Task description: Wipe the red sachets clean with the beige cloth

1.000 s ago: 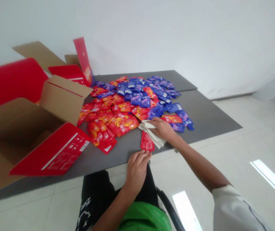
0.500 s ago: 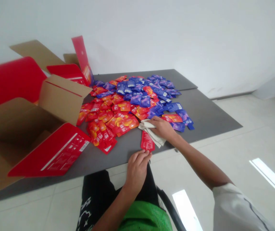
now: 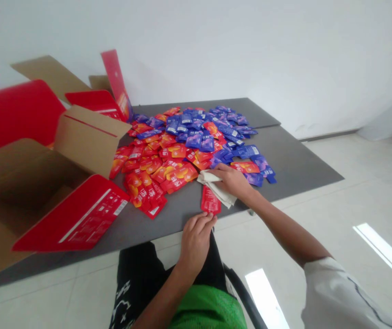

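A red sachet [image 3: 210, 201] lies flat near the table's front edge, with small print on the side facing up. My left hand [image 3: 196, 240] grips its near end with the fingertips, the fingers close together. My right hand [image 3: 232, 179] is closed on a folded off-white cloth [image 3: 219, 189], which covers the sachet's far end and right side. Beyond my hands spreads a heap of sachets, red-orange ones [image 3: 178, 176] mostly on the left and blue-purple ones [image 3: 201, 140] mostly at the back and right. One red-orange sachet [image 3: 246, 167] rests among blue ones just right of my right hand.
On the left stands a large open cardboard box [image 3: 28, 183] with red flaps jutting over the grey table [image 3: 302, 169]. A second open box [image 3: 96, 103] is behind it. A white wall [image 3: 251, 50] borders the table's back. My legs are below the front edge.
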`<move>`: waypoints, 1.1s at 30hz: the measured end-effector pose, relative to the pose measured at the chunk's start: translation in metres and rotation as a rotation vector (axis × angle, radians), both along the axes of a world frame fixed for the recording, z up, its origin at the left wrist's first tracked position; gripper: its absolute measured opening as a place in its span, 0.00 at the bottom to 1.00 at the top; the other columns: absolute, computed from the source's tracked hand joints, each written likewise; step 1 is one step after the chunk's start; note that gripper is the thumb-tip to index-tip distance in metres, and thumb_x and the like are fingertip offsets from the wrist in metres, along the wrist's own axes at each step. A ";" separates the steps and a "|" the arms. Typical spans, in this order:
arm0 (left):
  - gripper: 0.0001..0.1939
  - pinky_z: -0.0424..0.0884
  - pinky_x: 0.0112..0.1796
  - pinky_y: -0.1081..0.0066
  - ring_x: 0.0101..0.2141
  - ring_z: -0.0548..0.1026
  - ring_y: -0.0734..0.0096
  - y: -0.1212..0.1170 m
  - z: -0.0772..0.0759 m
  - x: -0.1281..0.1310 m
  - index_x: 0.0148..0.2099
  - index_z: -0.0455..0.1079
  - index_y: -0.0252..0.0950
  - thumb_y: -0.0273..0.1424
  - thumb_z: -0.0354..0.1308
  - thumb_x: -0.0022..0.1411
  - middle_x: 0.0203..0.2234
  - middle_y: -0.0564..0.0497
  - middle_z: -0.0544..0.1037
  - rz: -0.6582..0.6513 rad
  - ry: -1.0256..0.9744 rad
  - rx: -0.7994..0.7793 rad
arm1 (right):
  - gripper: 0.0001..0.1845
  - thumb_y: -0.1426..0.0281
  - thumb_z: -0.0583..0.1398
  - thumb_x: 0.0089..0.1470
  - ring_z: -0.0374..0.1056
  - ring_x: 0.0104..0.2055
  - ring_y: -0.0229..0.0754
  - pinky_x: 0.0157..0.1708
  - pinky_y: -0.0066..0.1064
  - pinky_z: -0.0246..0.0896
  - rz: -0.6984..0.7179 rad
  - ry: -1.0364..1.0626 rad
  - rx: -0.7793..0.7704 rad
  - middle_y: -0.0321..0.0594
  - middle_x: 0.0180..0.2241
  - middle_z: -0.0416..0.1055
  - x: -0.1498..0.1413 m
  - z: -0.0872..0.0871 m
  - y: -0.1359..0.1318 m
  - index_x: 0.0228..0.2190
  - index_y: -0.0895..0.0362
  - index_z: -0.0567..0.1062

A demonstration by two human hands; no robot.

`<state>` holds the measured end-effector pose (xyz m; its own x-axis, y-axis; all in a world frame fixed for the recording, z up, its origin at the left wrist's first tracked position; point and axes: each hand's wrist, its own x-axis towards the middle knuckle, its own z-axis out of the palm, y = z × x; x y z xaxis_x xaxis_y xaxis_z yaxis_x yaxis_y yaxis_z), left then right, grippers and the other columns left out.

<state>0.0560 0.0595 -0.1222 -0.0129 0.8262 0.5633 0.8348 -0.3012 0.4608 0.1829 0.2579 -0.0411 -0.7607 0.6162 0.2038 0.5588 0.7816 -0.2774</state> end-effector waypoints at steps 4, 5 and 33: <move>0.15 0.75 0.50 0.59 0.49 0.77 0.61 -0.001 -0.001 0.001 0.54 0.76 0.40 0.21 0.57 0.69 0.44 0.49 0.83 0.014 0.011 -0.014 | 0.23 0.71 0.61 0.64 0.74 0.46 0.43 0.42 0.28 0.67 0.141 0.026 -0.072 0.42 0.51 0.75 0.010 0.001 -0.041 0.59 0.47 0.75; 0.14 0.75 0.49 0.59 0.48 0.77 0.60 -0.001 -0.001 0.001 0.53 0.77 0.40 0.21 0.57 0.69 0.43 0.49 0.83 0.020 0.016 -0.018 | 0.23 0.71 0.61 0.64 0.75 0.46 0.43 0.42 0.28 0.67 0.177 0.022 -0.109 0.41 0.51 0.75 0.012 -0.003 -0.050 0.59 0.46 0.75; 0.12 0.75 0.48 0.60 0.46 0.78 0.60 0.000 0.001 0.000 0.50 0.77 0.38 0.21 0.58 0.69 0.42 0.49 0.83 0.010 0.025 0.024 | 0.23 0.70 0.61 0.64 0.74 0.47 0.43 0.44 0.28 0.68 0.146 0.060 -0.089 0.42 0.51 0.75 0.020 -0.004 -0.046 0.59 0.47 0.74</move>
